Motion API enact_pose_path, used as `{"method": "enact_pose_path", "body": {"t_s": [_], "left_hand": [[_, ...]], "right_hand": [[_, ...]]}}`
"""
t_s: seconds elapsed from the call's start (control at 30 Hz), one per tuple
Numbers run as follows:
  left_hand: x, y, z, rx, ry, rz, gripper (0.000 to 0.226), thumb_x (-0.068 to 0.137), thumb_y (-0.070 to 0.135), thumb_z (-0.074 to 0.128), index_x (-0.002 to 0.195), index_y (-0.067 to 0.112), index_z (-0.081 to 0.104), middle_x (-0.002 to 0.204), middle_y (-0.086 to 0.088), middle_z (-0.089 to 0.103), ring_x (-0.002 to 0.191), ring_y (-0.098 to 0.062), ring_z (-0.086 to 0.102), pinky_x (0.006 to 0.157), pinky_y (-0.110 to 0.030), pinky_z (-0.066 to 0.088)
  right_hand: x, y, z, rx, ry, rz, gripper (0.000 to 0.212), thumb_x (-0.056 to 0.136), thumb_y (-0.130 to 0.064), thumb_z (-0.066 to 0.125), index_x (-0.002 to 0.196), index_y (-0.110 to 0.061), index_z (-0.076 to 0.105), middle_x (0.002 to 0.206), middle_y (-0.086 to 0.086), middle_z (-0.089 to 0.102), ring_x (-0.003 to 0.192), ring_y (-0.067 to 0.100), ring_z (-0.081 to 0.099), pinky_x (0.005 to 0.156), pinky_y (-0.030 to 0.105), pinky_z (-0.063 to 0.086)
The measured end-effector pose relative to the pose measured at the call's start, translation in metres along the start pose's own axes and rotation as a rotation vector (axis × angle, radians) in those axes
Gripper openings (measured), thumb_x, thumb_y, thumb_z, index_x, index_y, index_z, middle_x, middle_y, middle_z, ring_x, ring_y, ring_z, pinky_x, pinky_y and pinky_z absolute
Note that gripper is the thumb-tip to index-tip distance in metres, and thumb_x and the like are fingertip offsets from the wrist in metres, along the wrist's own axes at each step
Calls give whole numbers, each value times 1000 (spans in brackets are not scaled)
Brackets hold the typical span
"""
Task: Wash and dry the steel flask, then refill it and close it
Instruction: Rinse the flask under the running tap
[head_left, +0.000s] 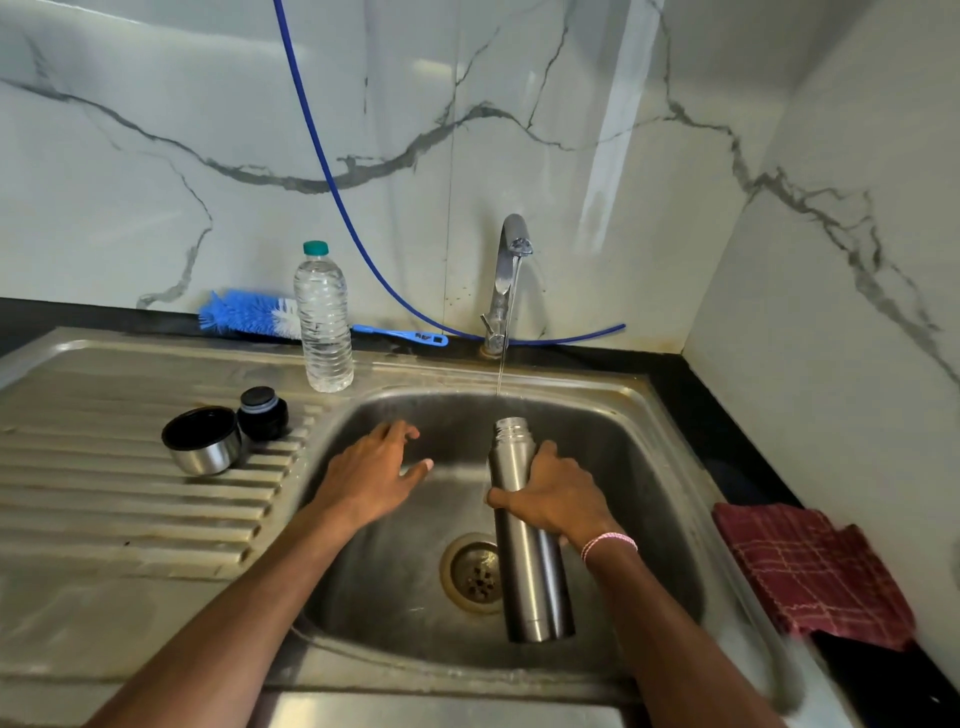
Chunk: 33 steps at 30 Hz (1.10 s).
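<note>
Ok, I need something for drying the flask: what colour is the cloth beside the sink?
The cloth is maroon with pale checks; head view.

A single wide-angle view from the person's head looks forward and down. It sits close above the near edge of the sink (426, 374) and faces the marble wall (208, 130) behind the tap (511, 244). Straight edges bow toward the frame's borders.
</note>
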<state>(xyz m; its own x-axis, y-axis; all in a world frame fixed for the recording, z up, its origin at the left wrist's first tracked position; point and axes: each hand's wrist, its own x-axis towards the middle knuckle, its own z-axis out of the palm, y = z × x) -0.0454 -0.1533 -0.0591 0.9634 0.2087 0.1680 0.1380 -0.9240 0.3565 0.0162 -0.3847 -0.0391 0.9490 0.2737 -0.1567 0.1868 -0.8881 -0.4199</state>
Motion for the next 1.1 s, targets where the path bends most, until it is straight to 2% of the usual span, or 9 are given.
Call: {"method": "enact_pose_path", "body": {"t_s": [0.13,0.27,0.33,0.4,0.47,0.63,0.8,0.97,1.1], "left_hand": [[0,5,4,-119,-55,76,51,98,55,57,140,29,49,143,7,55,126,-14,58,100,-45,53],[0,9,5,-285,-124,118,54,94,61,57,141,35,49,135,14,59,109,-2,64,95,-33,56],[-1,11,5,-349,-159,136,71,86,76,51,144,36,47,134,16,60,103,2,66,92,-30,56],[-1,10,8,-387,-190,149,99,68,97,39,147,38,43,134,19,60,100,5,66,93,-28,56],[-1,5,12,-403,-229,154,110,60,103,37,150,40,40,136,22,58,102,7,65,94,-27,55],[-3,3,13,-435,-344,193,101,68,93,51,154,42,36,145,23,53,109,7,65,99,-29,55],[-5,7,9,-452,-385,200,68,94,49,68,154,34,40,150,19,51,105,8,67,97,-23,55],[-4,6,6,-449,-371,195,66,94,48,68,153,35,41,150,22,50,106,11,65,92,-15,53],[-5,8,6,-440,-383,192,68,95,46,67,155,36,37,153,23,45,106,13,63,85,-5,48]], "right_hand": [[1,-9,-6,48,159,-67,90,75,-71,73,139,-19,36,124,10,66,109,33,67,96,50,56],[10,-23,-16,54,272,-105,88,78,-71,72,141,-21,35,119,8,69,108,31,69,94,45,56],[16,-29,-18,93,289,-104,89,75,-74,70,138,-23,36,120,7,70,109,32,69,95,45,57],[21,-33,-17,188,295,-103,96,63,-83,65,137,-29,37,122,4,71,108,29,70,95,49,58],[25,-29,-10,311,298,-108,99,56,-85,64,137,-35,36,124,0,70,108,24,71,95,49,59],[35,-20,-2,478,315,-150,93,67,-62,87,142,-34,40,130,-4,67,112,17,68,99,43,58],[37,-21,2,521,324,-226,84,68,-56,91,136,-34,47,125,-10,68,108,11,67,98,35,57],[40,-22,6,491,284,-246,90,67,-63,87,142,-37,44,127,-9,69,110,13,67,100,40,57],[44,-21,7,516,256,-219,90,70,-58,88,143,-34,41,129,-6,67,111,16,67,101,43,56]]}}
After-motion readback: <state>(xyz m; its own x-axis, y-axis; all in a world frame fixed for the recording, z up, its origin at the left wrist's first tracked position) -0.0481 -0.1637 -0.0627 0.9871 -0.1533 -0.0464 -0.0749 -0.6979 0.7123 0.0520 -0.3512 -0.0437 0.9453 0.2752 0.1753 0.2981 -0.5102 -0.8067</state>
